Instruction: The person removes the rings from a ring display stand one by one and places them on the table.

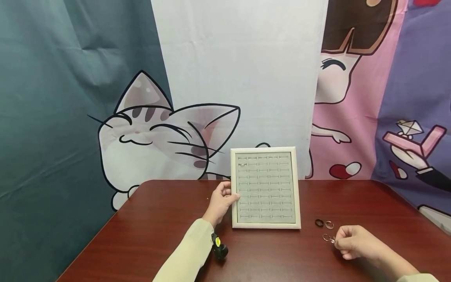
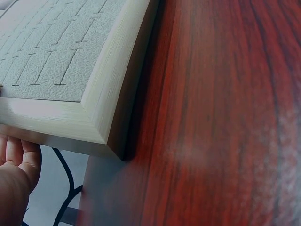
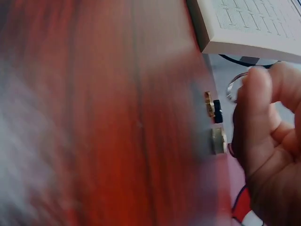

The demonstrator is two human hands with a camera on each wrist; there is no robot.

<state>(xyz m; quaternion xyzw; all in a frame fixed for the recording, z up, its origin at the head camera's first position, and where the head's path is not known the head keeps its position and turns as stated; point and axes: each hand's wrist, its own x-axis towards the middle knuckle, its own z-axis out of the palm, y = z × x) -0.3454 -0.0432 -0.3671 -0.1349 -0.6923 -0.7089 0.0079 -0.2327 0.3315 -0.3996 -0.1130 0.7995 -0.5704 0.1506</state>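
A ring display board (image 1: 266,188) with a pale frame and grey slotted padding stands upright on the table. My left hand (image 1: 222,201) grips its left edge, thumb on the front and fingers behind. One ring (image 1: 242,165) sits in a slot near the board's upper left. Low on the right, my right hand (image 1: 356,243) pinches a silver ring (image 3: 230,92) between thumb and finger. Beside that hand a black ring (image 1: 319,223), a silver ring (image 1: 329,225) and another thin ring (image 1: 326,237) lie on the table.
The reddish-brown wooden table (image 1: 169,219) reaches back to a cartoon-printed curtain (image 1: 243,70). A black wrist camera (image 1: 220,250) is strapped at my left sleeve (image 1: 190,250). The board's lower edge rests on the tabletop between my hands.
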